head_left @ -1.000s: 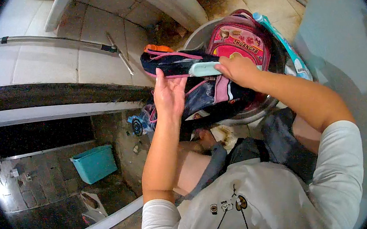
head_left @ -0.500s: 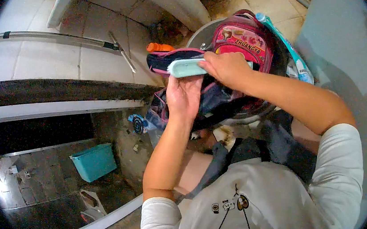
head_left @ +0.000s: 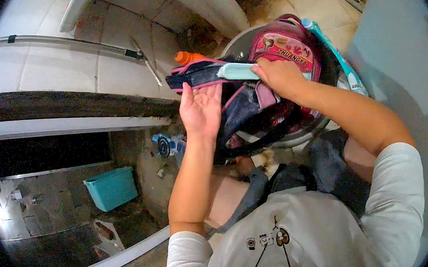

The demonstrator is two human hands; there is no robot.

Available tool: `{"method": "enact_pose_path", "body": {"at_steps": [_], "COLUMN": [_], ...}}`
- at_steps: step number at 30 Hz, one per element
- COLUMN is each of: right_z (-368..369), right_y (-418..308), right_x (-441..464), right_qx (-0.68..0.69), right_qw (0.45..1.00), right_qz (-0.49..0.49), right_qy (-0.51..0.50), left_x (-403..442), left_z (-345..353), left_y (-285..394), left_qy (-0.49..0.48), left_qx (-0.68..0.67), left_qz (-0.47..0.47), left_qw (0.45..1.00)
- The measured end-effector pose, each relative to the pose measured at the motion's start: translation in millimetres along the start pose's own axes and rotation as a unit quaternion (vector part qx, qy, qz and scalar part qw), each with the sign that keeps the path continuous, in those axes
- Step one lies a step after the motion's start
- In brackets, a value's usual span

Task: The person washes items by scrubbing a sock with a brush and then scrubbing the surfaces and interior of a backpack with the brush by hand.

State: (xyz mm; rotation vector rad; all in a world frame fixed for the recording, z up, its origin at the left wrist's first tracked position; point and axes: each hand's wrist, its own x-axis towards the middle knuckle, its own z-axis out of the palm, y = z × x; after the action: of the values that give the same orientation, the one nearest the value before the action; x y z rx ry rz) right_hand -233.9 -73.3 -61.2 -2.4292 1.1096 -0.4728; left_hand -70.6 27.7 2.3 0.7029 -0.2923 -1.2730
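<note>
A dark blue backpack strap with pink edging [head_left: 182, 80] reaches left from a pink and dark backpack [head_left: 286, 46] in a round grey basin [head_left: 239, 38]. My left hand [head_left: 201, 111] is palm up at the strap, its fingers stretched out and the tips partly hidden under it. In my right hand [head_left: 282, 77] is a pale mint scrub brush [head_left: 240, 71], held by one end. Its bristled side faces down against or just over the strap; I cannot tell which.
An orange bottle top [head_left: 188, 58] shows behind the strap. Right of the basin leans a teal-and-white package [head_left: 337, 55]. A metal pole [head_left: 72, 44] lies along the tiles at left. Lower left are a teal bin [head_left: 112, 188] and a white-edged ledge [head_left: 68, 127].
My left hand has moved slightly left and down, opening flatter. The brush has shifted right and up along the strap, and more of the strap's left end shows.
</note>
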Motion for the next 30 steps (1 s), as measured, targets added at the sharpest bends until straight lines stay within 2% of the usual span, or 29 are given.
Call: {"method": "enact_pose_path", "body": {"at_steps": [1,2,4,6,7,10,11,12,13,15,16,17,18,21,22,25,26,28,30], "right_z": [-10,-21,-27,-27,-24,-22,-16,-29,-28,-26,-29,-24,-25,-16,-25,-31,-30,-36,-33], "right_y": [-19,-35,-44,-21,-15,-30,-39,-50,-45,-22,-14,-6,-9,-34,-41,-17,-8,-4,8], "right_x": [-2,-11,-7,4,8,-5,-4,-8,-6,3,4,5,4,-3,-5,5,6,2,-3], "right_qx": [-0.002,0.018,0.026,-0.054,-0.049,0.010,0.014,0.023,0.014,-0.007,-0.015,-0.019,-0.021,0.037,0.036,-0.079,-0.079,-0.093,-0.070], "right_qw": [0.999,0.988,0.996,0.989,0.995,0.994,0.998,0.996,0.995,0.987,0.991,0.994,0.996,0.996,0.994,0.987,0.986,0.990,0.995], "right_qz": [-0.040,-0.105,-0.059,-0.116,-0.066,-0.096,-0.054,-0.072,-0.086,-0.126,-0.098,-0.073,-0.046,-0.046,-0.075,-0.135,-0.136,-0.094,-0.066], "right_qy": [0.030,0.108,0.057,0.076,0.051,0.049,0.030,0.037,0.057,0.103,0.094,0.083,0.069,0.072,0.075,0.046,0.050,0.041,0.031], "left_x": [0,0,-7,-3,-2,0,-4,-8,-10,-7,-5,-6,-4,-7,-12,-8,-4,-1,1], "left_z": [-1,-2,9,11,8,1,4,9,7,8,9,8,8,7,8,3,-1,-5,-5], "left_y": [-4,-10,-27,-21,-15,-11,-21,-30,-34,-27,-20,-11,-7,-22,-27,-25,-21,-7,7], "left_qy": [-0.002,-0.005,0.004,0.020,0.024,0.002,0.009,0.016,-0.016,0.001,0.018,-0.008,0.013,0.014,0.006,-0.025,-0.026,0.041,-0.060], "left_qx": [0.003,0.005,0.011,-0.020,-0.007,0.001,0.001,-0.001,-0.030,-0.026,-0.019,-0.007,-0.019,-0.019,-0.009,-0.011,-0.022,0.009,0.024], "left_qz": [-0.013,-0.025,-0.018,-0.049,-0.050,-0.014,-0.005,0.003,-0.032,-0.038,-0.045,-0.029,-0.003,-0.016,-0.032,-0.059,-0.063,-0.014,0.003], "left_qw": [1.000,1.000,1.000,0.998,0.998,1.000,1.000,1.000,0.999,0.999,0.999,1.000,1.000,1.000,0.999,0.998,0.997,0.999,0.998]}}
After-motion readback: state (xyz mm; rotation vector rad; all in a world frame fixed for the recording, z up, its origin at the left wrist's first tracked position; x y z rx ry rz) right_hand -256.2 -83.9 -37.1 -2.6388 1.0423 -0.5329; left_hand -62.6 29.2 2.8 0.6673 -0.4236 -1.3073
